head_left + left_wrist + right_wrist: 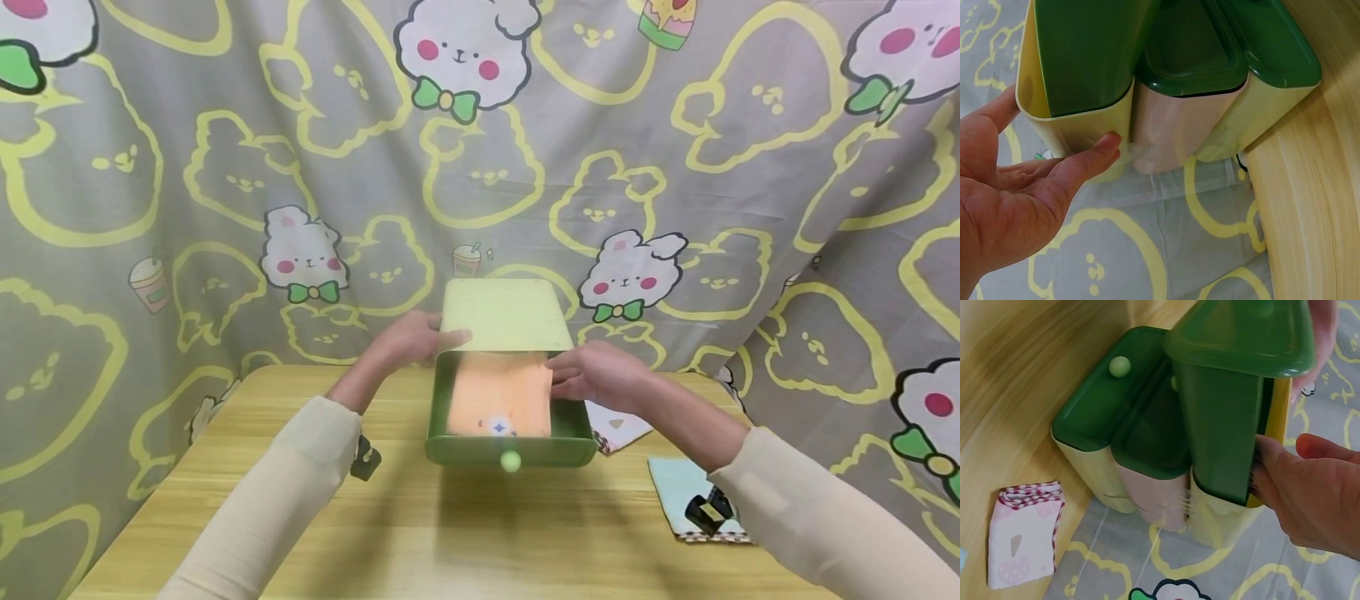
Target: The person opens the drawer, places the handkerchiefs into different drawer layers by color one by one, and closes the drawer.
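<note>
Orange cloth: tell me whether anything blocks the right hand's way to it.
Nothing visible does. In the head view, the right hand reaches over the side of the open drawer to the right edge of the orange cloth; whether it touches, I cannot tell.

We see a light wood-grained table (405,533) bearing a drawer unit (502,312), a folded pink-and-white cloth (1025,540) and, nearer us, a folded pale-blue cloth (671,483).

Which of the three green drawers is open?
The top drawer: it is pulled out of its pale yellow housing, showing a peach cloth inside, while the middle drawer and bottom drawer are closed.
</note>
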Demonstrator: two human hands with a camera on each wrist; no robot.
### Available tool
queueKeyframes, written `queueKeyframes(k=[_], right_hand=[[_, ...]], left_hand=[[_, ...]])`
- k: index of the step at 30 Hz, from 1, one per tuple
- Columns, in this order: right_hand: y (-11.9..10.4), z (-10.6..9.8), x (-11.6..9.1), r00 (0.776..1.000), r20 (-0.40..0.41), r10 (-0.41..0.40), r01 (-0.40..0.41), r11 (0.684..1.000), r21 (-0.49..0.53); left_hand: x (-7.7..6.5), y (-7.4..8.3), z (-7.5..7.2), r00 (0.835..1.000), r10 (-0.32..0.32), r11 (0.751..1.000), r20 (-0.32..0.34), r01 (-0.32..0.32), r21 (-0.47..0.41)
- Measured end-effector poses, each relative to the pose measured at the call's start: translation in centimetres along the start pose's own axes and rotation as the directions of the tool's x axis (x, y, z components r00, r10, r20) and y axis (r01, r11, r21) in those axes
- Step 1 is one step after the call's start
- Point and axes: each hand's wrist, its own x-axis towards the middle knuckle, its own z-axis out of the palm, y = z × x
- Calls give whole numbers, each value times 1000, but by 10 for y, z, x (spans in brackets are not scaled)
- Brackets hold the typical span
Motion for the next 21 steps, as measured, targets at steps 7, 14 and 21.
queueKeyframes(k=[7,14,21], right_hand=[[-8,-3,-12,1000,9,9,-9,999,-31],[-16,-7,-27,1000,16,10,-9,998,-61],[-20,5,-37,998,53,-26,27,1000,-12]], left_hand=[[0,1,0,1000,-1,1000,2,1,8],[1,-1,0,1000,0,1000,3,0,6],[3,-3,0,1000,7,1000,7,-7,-6]])
